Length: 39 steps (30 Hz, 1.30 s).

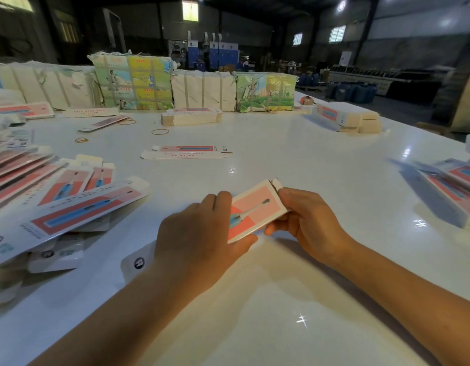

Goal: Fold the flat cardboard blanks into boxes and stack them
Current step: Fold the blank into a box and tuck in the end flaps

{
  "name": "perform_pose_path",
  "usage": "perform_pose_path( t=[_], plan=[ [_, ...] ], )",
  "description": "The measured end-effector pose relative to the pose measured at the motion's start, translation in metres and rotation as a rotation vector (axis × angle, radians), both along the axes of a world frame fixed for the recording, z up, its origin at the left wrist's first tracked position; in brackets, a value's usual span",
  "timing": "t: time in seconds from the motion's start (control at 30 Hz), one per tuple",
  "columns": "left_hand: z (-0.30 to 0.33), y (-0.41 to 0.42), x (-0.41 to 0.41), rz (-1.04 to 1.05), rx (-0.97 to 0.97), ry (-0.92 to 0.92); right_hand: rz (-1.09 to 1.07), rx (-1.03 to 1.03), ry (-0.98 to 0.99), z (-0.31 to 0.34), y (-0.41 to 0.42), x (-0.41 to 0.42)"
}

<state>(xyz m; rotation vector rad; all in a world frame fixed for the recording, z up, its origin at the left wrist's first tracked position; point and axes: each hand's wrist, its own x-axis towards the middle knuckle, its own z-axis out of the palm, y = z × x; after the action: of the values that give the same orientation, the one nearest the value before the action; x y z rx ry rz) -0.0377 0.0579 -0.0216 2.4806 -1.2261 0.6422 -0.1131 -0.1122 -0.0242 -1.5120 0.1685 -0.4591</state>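
Both hands held one box (255, 211) just above the glossy white table (294, 143). The left hand (199, 233) lay over its near end, fingers curled on top and thumb under the edge. The right hand (305, 217) pinched the far end, fingertips at a small torn-looking flap (277, 183). The box was thin, smooth cardboard, pink and red with a printed toothbrush; whether anything was inside could not be told.

Left of the hands, flat blanks (70, 207) of the same print lay fanned in a loose, overlapping heap. Beyond the hands one blank (186, 151) lay alone, with rubber bands (160, 132) farther off. To the right, folded boxes (455, 191) lay side by side. At the far edge stood strapped paper bundles (133, 83), some white, some green and yellow.
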Motion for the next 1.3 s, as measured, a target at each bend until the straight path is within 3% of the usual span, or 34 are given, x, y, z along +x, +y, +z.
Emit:
perform_pose_path(
  t=[0.3,0.57,0.9,1.1,1.3],
  plan=[
    [0.001,-0.001,0.000,-0.062,0.004,-0.162,-0.017,-0.055,0.062,-0.003,-0.004,0.001],
    [0.000,-0.001,0.002,-0.063,-0.025,-0.104,-0.118,-0.369,0.035,-0.005,0.000,-0.003],
    [-0.001,-0.006,-0.006,-0.076,-0.041,-0.081,-0.205,-0.506,0.043,-0.006,0.019,-0.005],
    [-0.001,-0.009,-0.007,-0.057,-0.059,-0.133,-0.109,-0.396,0.098,-0.001,0.018,-0.005],
    [0.003,-0.007,-0.005,0.039,-0.047,-0.029,-0.047,-0.193,0.021,0.002,0.012,-0.005]
  ],
)
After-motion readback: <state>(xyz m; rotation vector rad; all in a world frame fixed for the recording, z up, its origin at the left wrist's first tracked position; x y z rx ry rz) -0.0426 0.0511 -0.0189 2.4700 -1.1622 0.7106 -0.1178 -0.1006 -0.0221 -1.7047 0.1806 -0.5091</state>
